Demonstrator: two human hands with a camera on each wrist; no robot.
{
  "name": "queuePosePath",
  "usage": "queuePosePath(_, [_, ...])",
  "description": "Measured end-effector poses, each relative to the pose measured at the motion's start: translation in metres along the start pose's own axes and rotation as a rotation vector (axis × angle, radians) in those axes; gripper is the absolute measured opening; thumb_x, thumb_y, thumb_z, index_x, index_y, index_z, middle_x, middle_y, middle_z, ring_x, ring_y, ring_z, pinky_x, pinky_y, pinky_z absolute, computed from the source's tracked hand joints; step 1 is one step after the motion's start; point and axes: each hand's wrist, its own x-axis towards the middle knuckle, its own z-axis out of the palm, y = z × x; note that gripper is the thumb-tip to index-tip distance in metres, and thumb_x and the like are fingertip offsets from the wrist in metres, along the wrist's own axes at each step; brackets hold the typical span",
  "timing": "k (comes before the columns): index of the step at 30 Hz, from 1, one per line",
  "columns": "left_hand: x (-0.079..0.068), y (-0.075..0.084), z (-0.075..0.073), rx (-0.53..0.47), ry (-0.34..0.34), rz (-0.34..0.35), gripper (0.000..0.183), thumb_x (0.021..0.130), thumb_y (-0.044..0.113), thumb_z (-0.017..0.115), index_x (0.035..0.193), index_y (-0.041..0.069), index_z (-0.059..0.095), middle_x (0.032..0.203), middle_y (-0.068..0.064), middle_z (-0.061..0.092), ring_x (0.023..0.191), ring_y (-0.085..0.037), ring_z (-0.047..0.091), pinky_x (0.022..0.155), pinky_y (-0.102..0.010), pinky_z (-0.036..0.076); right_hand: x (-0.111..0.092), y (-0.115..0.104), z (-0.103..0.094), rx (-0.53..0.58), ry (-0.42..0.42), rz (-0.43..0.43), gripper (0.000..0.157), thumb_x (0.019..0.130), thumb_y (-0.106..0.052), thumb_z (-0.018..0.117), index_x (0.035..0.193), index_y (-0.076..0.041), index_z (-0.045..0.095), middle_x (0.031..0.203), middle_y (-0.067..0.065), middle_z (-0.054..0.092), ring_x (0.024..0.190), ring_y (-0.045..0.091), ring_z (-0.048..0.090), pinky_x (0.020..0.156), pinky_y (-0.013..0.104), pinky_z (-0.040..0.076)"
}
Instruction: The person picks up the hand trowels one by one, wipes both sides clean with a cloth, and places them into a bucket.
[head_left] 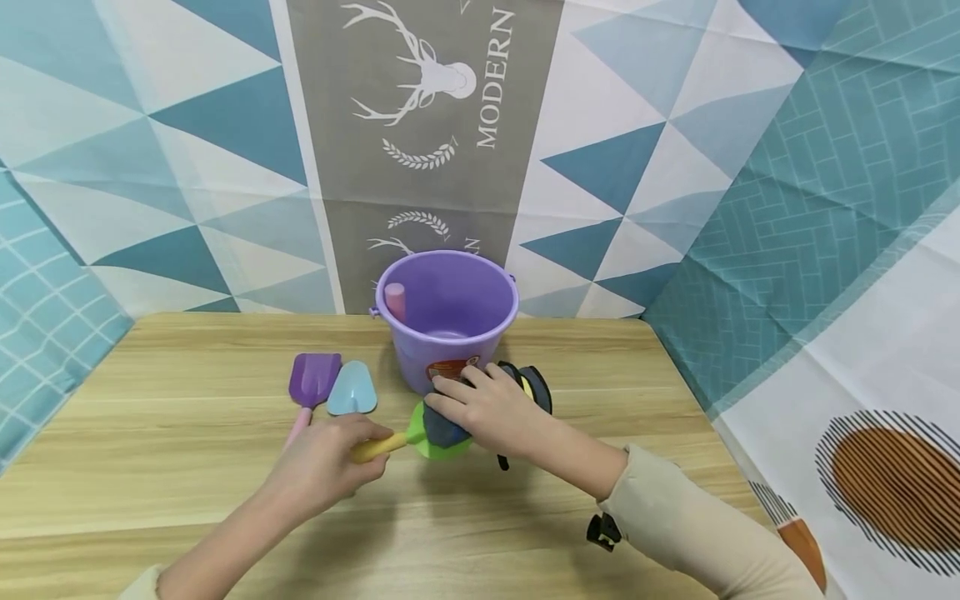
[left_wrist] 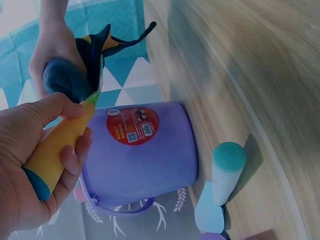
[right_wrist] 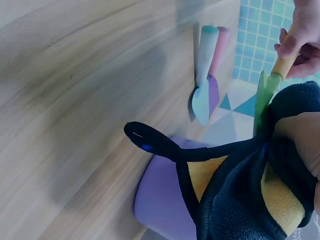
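While upright, bucket (head_left: 411,358) around pink handle (head_left: 395,305)

The head view is bright and even, with soft shadows on the desk (head_left: 187,433); both wrist views look dimmer, bluish.

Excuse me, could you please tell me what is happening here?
A person's left hand holds a green shovel by its yellow handle, while the right hand holds a dark cloth against its blade. A purple bucket stands beyond, with a pink object inside. A purple shovel and a light blue shovel lie to its left on the table.
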Motion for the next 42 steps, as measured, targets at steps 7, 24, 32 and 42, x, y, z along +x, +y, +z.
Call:
queuePosePath(7, [-0.004,-0.009,0.0,-0.037,0.036,0.041,0.023,0.068,0.012,0.077,0.09,0.016,0.074,0.08,0.01,0.07,0.069,-0.002,0.056,0.094,-0.056,0.033,-0.014,0.011,-0.001,-0.009,-0.002,-0.006,0.023,0.088,-0.013,0.061,0.109,-0.02,0.064,0.112,-0.005,0.064,0.087,0.017,0.056,0.06,0.028,0.044])
queuePosePath(24, [0.003,-0.005,0.002,0.011,-0.025,-0.035,0.019,0.07,0.018,0.075,0.09,0.018,0.073,0.083,0.009,0.07,0.072,-0.006,0.06,0.093,-0.062,0.031,-0.005,0.001,-0.012,0.075,0.039,-0.039,0.036,0.08,-0.015,0.071,0.115,-0.021,0.063,0.117,-0.006,0.064,0.095,0.015,0.057,0.064,0.027,0.046])
queuePosePath(32, [0.008,0.002,0.002,0.023,-0.046,-0.056,0.021,0.071,0.022,0.074,0.093,0.023,0.073,0.085,0.012,0.069,0.073,-0.004,0.059,0.089,-0.064,0.033,-0.001,-0.01,-0.008,0.069,-0.005,-0.067,0.03,0.089,-0.015,0.062,0.117,-0.025,0.061,0.117,-0.007,0.062,0.094,0.014,0.056,0.068,0.026,0.046])
queuePosePath(42, [0.005,-0.002,0.002,0.037,-0.008,-0.04,0.021,0.07,0.02,0.075,0.091,0.022,0.073,0.083,0.011,0.069,0.07,-0.004,0.056,0.088,-0.061,0.034,-0.015,-0.004,-0.002,-0.047,-0.106,-0.09,0.03,0.089,-0.018,0.062,0.118,-0.024,0.056,0.115,-0.006,0.059,0.09,0.017,0.055,0.069,0.029,0.046])
